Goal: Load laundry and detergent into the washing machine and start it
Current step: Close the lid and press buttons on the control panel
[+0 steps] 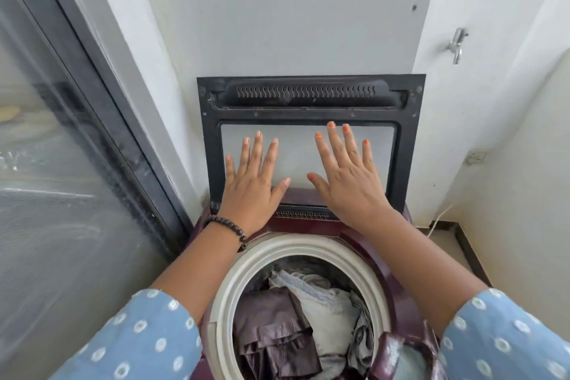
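A maroon top-loading washing machine (398, 293) stands below me against the wall. Its black-framed glass lid (209, 139) is raised upright at the back. The round drum, ringed by a cream rim (296, 244), holds several garments: a dark brown cloth (271, 330) and pale grey-blue fabric (327, 302). My left hand (253, 182), with a bead bracelet at the wrist, is held flat with straight spread fingers in front of the lid's glass. My right hand (348, 176) is spread the same way beside it. Neither holds anything. No detergent is in view.
A dark-framed sliding glass door (77, 133) runs along the left. A metal tap (456, 45) sticks out of the white wall at upper right. A white cable (438, 219) and a wall socket (476, 156) lie right of the machine.
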`<action>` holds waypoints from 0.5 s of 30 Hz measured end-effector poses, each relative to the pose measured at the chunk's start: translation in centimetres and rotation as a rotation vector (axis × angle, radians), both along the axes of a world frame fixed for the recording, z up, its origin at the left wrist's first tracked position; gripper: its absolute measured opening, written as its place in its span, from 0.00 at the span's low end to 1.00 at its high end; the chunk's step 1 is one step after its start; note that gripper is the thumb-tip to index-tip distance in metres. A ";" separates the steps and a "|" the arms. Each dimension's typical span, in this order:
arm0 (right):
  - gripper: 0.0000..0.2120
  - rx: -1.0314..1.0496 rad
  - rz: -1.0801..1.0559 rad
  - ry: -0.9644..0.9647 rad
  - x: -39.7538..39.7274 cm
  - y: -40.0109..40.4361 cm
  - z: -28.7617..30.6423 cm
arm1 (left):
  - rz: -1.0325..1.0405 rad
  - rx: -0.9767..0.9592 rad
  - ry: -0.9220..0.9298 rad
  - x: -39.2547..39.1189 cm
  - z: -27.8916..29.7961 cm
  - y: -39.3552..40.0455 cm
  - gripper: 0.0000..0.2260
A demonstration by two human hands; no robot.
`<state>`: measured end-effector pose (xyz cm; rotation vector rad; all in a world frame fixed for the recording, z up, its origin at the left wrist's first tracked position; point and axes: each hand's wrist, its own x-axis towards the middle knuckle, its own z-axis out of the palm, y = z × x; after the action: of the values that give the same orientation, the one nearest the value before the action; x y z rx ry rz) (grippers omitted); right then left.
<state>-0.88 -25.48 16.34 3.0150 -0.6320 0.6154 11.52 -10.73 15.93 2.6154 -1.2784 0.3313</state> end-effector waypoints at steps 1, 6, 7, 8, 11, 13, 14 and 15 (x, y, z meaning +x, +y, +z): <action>0.32 0.000 0.005 -0.001 0.4 -0.4 0.2 | 0.009 0.016 -0.007 0.4 0.3 -0.3 0.32; 0.33 -0.014 0.045 -0.052 2.7 -1.5 1.9 | 0.016 0.033 -0.022 2.0 2.2 -1.5 0.31; 0.32 -0.022 0.047 -0.047 3.2 -1.7 2.3 | 0.010 0.031 -0.030 2.5 2.6 -1.8 0.31; 0.32 -0.026 0.045 -0.043 3.7 -1.9 2.7 | 0.002 0.034 -0.042 2.9 3.0 -2.2 0.31; 0.33 -0.045 0.028 -0.051 5.1 -2.7 3.9 | -0.021 0.051 -0.063 4.5 4.0 -3.2 0.31; 0.33 -0.057 -0.004 -0.060 6.2 -3.4 4.7 | -0.031 0.063 -0.072 5.9 4.7 -3.9 0.31; 0.33 -0.059 -0.020 -0.054 6.7 -3.8 5.0 | -0.033 0.075 -0.075 6.5 5.0 -4.1 0.31; 0.33 -0.069 -0.036 -0.043 7.4 -4.2 5.3 | -0.040 0.083 -0.079 7.4 5.4 -4.4 0.31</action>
<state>6.55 -29.67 21.66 2.9271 -0.6517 0.6875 18.89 -15.15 21.30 2.6650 -1.3971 0.3866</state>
